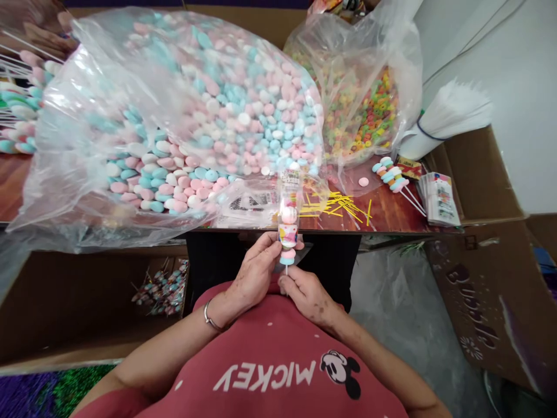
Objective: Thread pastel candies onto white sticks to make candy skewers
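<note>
A candy skewer [288,255] in pink, blue and white stands upright near the table's front edge, most of it inside a clear printed wrapper [289,186]. My left hand [260,268] pinches the wrapper around the lower candies. Below them, the fingers of my right hand [304,290] are closed on the white stick. Yellow twist ties [339,204] lie just right of the wrapper. Flat printed wrappers [248,203] are to its left, partly under clear plastic. Two or so finished-looking skewers [391,174] without wrappers rest farther right, beside a stack of printed wrappers [440,198].
A large bag of pastel candies [209,116] covers the table's left and middle; a bag of ring candies [363,110] stands behind. White sticks [456,110] are at right. Wrapped skewers [163,288] lie in a box below left. A person's hand [47,38] shows at upper left.
</note>
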The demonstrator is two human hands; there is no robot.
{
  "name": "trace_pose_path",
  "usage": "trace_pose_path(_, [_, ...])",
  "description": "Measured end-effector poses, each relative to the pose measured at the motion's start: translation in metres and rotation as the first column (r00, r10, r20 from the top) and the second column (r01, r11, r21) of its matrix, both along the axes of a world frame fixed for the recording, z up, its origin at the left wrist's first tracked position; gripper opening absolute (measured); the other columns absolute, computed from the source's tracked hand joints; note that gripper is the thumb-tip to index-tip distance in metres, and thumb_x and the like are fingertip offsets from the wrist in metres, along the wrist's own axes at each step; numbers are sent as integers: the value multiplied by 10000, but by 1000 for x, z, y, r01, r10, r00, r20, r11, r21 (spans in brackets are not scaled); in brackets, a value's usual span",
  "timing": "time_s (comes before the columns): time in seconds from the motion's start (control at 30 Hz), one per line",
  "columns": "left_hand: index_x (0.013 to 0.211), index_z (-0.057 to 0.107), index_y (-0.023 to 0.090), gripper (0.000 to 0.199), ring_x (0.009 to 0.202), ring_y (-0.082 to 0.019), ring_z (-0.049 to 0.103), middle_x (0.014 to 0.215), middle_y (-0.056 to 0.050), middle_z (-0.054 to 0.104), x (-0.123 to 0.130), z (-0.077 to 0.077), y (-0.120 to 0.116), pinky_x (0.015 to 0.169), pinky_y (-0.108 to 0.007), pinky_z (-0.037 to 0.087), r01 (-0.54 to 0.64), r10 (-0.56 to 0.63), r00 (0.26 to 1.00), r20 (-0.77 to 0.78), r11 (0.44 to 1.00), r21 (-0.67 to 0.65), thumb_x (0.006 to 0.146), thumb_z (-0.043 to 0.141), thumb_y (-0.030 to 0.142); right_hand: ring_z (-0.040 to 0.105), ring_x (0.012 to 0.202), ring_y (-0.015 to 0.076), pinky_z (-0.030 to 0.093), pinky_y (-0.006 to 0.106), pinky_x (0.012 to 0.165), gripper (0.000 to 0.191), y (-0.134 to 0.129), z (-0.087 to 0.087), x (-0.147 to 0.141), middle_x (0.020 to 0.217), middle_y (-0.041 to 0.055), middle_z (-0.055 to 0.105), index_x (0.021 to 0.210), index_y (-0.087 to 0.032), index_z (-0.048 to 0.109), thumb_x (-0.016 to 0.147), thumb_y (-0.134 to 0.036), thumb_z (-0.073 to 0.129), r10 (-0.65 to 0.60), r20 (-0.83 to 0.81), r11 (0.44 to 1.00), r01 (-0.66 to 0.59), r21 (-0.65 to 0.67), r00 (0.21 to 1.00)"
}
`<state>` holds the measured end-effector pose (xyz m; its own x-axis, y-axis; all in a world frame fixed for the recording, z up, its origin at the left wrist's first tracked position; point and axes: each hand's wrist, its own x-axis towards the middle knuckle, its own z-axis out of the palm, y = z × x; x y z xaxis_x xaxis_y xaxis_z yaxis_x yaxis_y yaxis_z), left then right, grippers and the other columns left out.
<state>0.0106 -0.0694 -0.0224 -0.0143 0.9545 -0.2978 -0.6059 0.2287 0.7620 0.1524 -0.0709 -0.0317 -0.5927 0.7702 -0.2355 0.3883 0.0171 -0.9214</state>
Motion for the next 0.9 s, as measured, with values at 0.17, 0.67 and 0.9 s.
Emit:
trace_pose_path(0.17, [936, 652, 170, 415, 1009, -283, 681, 971, -104, 747, -13, 16, 28, 865, -400, 523, -73, 65, 995, 73, 991, 111, 715, 735, 511, 397, 541, 92, 342, 237, 552, 356, 4, 2, -1, 594, -49, 436, 718, -204, 452, 962, -454, 382, -74, -237, 969, 13, -248, 969])
trace_pose_path(0.67, [681, 513, 184, 409, 372, -65, 476, 523, 72, 507, -1, 46, 67, 379, -205, 422, -283, 285, 959, 6, 950, 133, 629, 849, 411, 460, 497, 119, 288, 243, 519, 243, 7, -1, -4, 561, -8, 539, 859, -192, 571, 946, -248, 351, -229, 217, 818, 67, 571, 949])
trace_pose_path(0.9, [657, 497, 178, 423, 350, -43, 421, 519, 73, 483, 7, 37, 68, 315, -177, 341, -157, 152, 987, 42, 979, 128, 662, 828, 441, 376, 479, 88, 309, 218, 490, 240, 10, 4, -11, 549, -51, 430, 797, -195, 553, 916, -352, 415, -242, -194, 969, 246, -4, 951])
